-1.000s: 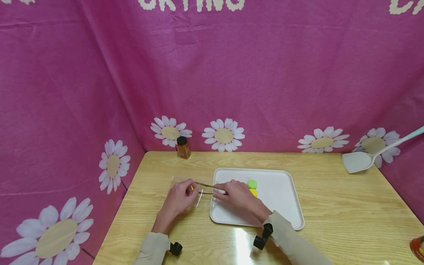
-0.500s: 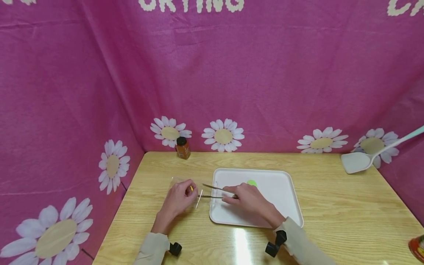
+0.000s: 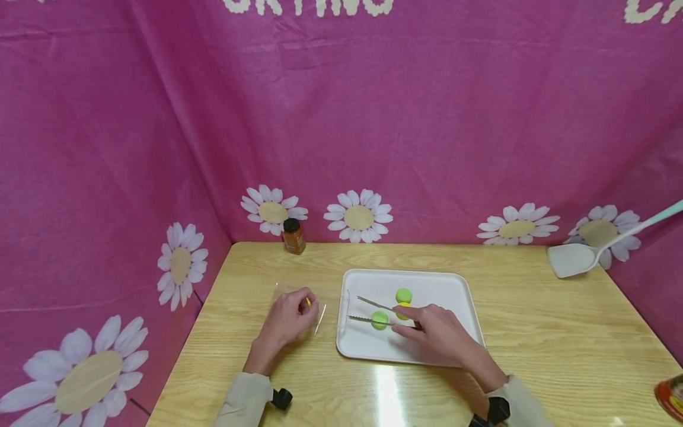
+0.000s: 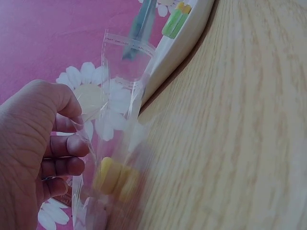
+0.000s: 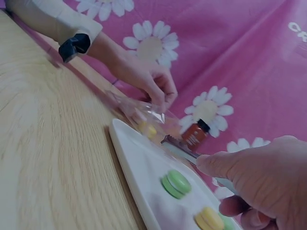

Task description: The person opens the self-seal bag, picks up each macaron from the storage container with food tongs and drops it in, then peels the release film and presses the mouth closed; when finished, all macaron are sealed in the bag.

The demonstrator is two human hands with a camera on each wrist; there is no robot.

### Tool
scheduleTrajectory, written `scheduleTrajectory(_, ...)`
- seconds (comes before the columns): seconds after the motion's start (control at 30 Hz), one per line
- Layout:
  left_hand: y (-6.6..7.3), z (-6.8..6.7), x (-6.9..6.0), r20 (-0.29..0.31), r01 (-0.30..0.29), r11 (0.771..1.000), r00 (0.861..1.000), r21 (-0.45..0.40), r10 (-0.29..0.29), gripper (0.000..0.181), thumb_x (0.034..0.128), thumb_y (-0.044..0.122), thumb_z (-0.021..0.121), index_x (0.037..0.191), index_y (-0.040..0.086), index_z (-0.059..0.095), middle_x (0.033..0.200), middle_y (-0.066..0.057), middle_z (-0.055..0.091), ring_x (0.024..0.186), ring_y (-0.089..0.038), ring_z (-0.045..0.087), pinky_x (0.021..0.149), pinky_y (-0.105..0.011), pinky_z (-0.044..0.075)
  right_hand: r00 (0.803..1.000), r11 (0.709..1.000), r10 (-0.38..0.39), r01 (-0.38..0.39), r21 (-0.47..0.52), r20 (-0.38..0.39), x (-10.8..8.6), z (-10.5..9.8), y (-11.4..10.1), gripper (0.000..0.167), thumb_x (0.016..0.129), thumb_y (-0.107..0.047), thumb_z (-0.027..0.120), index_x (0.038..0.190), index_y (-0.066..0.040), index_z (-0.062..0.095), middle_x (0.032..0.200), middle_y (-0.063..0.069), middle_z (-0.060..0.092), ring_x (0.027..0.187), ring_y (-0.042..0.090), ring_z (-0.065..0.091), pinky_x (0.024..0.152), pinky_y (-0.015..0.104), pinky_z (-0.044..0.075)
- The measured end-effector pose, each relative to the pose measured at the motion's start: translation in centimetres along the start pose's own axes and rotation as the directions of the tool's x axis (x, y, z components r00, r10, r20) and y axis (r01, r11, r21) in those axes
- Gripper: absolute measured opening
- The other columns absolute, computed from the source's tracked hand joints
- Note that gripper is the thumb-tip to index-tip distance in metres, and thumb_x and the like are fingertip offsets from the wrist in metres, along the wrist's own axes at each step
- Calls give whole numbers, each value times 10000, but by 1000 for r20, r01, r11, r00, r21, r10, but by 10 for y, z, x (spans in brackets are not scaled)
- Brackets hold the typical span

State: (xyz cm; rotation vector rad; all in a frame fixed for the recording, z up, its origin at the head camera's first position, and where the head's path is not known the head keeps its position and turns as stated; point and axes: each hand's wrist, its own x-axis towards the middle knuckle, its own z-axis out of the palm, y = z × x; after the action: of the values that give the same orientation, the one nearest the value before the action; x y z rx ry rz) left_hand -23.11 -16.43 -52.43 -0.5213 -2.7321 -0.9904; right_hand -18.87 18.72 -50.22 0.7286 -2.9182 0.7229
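My left hand [image 3: 290, 314] pinches the edge of a clear plastic bag [image 4: 120, 91] left of the white tray [image 3: 448, 296]. Inside the bag lies a yellow macaron [image 4: 115, 177]; a pinkish shape below it is blurred. My right hand [image 3: 440, 329] holds metal tongs [image 3: 376, 304] over the tray, their arms spread with nothing gripped between the tips. Beneath the tongs sits a green macaron [image 5: 176, 183]. Beside my right fingers is a yellow macaron [image 5: 209, 219], partly hidden in the head view, with another green macaron [image 3: 404, 295] just behind it.
A black-capped spice bottle [image 3: 294, 237] stands at the table's back left. At the back right, a white spatula [image 3: 573, 261] leans with its handle raised. A red container [image 3: 670, 396] is cut off at the right edge. Pink floral cloth hangs behind the table.
My right hand has drawn the tongs rightward, away from the bag's mouth and over the tray, uncovering the front green macaron. My left hand stays on the bag.
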Motion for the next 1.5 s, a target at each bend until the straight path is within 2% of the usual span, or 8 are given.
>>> scheduleTrajectory(0.13, 0, 0, 0, -2, 1, 1000, 1000, 4, -1, 70, 951, 222, 701, 892, 222, 664, 666, 129, 523, 607, -64, 491, 583, -254, 409, 999, 998, 54, -54, 22, -4, -15, -10, 10, 459, 949, -492, 725, 1313, -212, 739, 576, -173, 300, 567, -6, 265, 537, 227, 229)
scheduleTrajectory(0.3, 0, 0, 1, -2, 8, 1000, 1000, 5, -8, 74, 954, 218, 696, 889, 233, 663, 664, 135, 521, 609, -64, 495, 590, -257, 412, 994, 996, 90, -90, 13, -59, -33, -19, 23, 458, 947, -481, 732, 1320, -214, 735, 584, -178, 313, 557, -14, 277, 534, 228, 257)
scheduleTrajectory(0.5, 0, 1, 0, 1, 28, 1000, 1000, 4, -28, 65, 957, 241, 694, 898, 233, 667, 666, 128, 523, 617, -73, 498, 599, -261, 416, 975, 978, 209, -210, -6, -76, -53, -25, 38, 487, 932, -502, 741, 1326, -217, 732, 573, -155, 362, 552, 26, 304, 548, 252, 294)
scheduleTrajectory(0.63, 0, 1, -1, 6, 32, 999, 999, 3, -32, 66, 957, 247, 698, 900, 229, 669, 664, 124, 522, 612, -73, 494, 590, -259, 413, 965, 967, 251, -253, -14, -76, -63, -24, 46, 507, 938, -522, 726, 1322, -192, 735, 551, -147, 364, 543, 43, 293, 543, 262, 286)
scheduleTrajectory(0.97, -1, 1, -1, 29, 45, 999, 999, -4, -45, 66, 958, 250, 696, 903, 231, 665, 665, 115, 521, 609, -78, 492, 575, -255, 400, 964, 964, 267, -267, -6, -21, -68, -20, 51, 530, 951, -552, 692, 1341, -194, 722, 569, -142, 362, 549, 62, 331, 531, 274, 281)
scheduleTrajectory(1.17, -1, 1, -1, 32, 39, 999, 999, -4, -39, 67, 961, 248, 695, 904, 232, 664, 664, 118, 522, 606, -72, 491, 573, -249, 401, 970, 971, 238, -239, -19, -45, -67, -19, 51, 473, 964, -515, 695, 1320, -207, 736, 540, -150, 386, 580, 63, 398, 547, 282, 336)
scheduleTrajectory(1.33, -1, 2, 0, 19, 18, 1000, 1000, 4, -18, 75, 958, 237, 697, 892, 228, 661, 664, 127, 521, 608, -63, 490, 578, -247, 407, 974, 976, 213, -216, -29, -81, -68, -18, 52, 421, 965, -481, 708, 1289, -216, 757, 516, -145, 386, 551, 58, 383, 523, 275, 324)
scheduleTrajectory(1.5, -2, 2, 1, 12, 10, 1000, 1000, 3, -10, 80, 955, 233, 694, 882, 231, 661, 660, 133, 519, 606, -59, 491, 579, -248, 410, 974, 975, 217, -220, -34, -69, -68, -18, 55, 428, 971, -496, 693, 1294, -222, 754, 536, -134, 402, 574, 59, 397, 535, 276, 326)
